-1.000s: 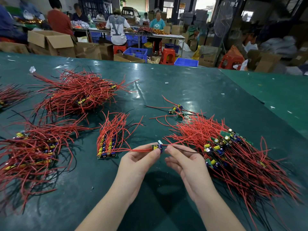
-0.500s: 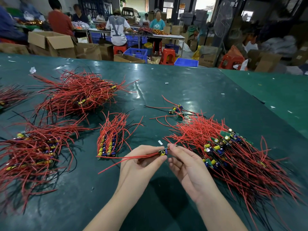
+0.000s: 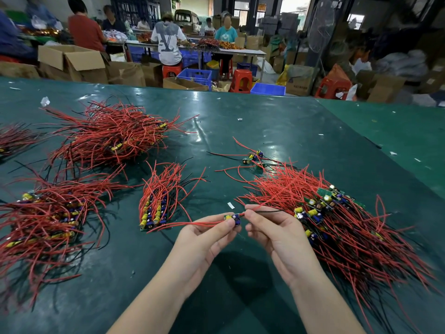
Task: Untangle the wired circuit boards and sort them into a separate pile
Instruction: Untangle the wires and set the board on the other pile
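My left hand [image 3: 204, 239] pinches a small circuit board [image 3: 232, 218] with yellow and blue parts, held just above the green table [image 3: 277, 131]. Its red wires trail left toward a neat small pile of sorted boards [image 3: 156, 203]. My right hand [image 3: 274, 235] pinches the board's red and black wires just right of the board. A big tangled heap of wired boards [image 3: 337, 213] lies to the right of my hands.
More red-wire heaps lie at the far left [image 3: 113, 136] and near left [image 3: 43, 220]. Two loose boards [image 3: 252, 159] sit beyond the big heap. Paper scraps dot the table. Behind the far edge are cardboard boxes, stools and people at other tables.
The board has turned between my fingers and its red wires have swung from pointing right to trailing left. Both hands stayed in about the same place.
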Motion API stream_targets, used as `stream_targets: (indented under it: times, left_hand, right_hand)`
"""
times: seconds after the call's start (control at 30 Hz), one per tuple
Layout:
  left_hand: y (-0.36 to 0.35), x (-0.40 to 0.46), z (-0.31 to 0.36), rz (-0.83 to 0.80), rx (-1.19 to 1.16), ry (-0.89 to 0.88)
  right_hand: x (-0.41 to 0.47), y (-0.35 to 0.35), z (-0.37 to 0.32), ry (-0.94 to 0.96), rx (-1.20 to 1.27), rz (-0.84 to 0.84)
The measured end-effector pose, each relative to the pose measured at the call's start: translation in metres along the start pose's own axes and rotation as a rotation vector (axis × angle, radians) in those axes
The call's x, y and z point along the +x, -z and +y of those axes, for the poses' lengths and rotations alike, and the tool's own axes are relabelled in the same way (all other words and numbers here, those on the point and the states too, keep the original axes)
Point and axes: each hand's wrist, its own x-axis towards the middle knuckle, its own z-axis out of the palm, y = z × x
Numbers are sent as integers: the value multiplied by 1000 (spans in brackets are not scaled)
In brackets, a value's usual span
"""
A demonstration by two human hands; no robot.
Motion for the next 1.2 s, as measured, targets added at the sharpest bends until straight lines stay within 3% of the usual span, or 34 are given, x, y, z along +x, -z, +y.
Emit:
stream_targets:
  times: [0.27, 0.47, 0.63, 1.0, 1.2]
  left_hand:
    - [1, -2, 0, 102, 433, -192]
    - [-1, -3, 1, 85, 397, -170]
    - [3, 1, 4, 95, 145, -97]
    - [6, 4, 4, 97, 82, -75]
    - [6, 4, 5, 88, 62, -89]
  right_hand:
    - [2, 3, 0, 148, -271, 73]
    - [3, 7, -2, -31, -81, 35]
    - [5, 11, -6, -143, 118, -38]
    - [5, 18, -10, 27, -316, -60]
    - [5, 19, -12, -7, -199, -81]
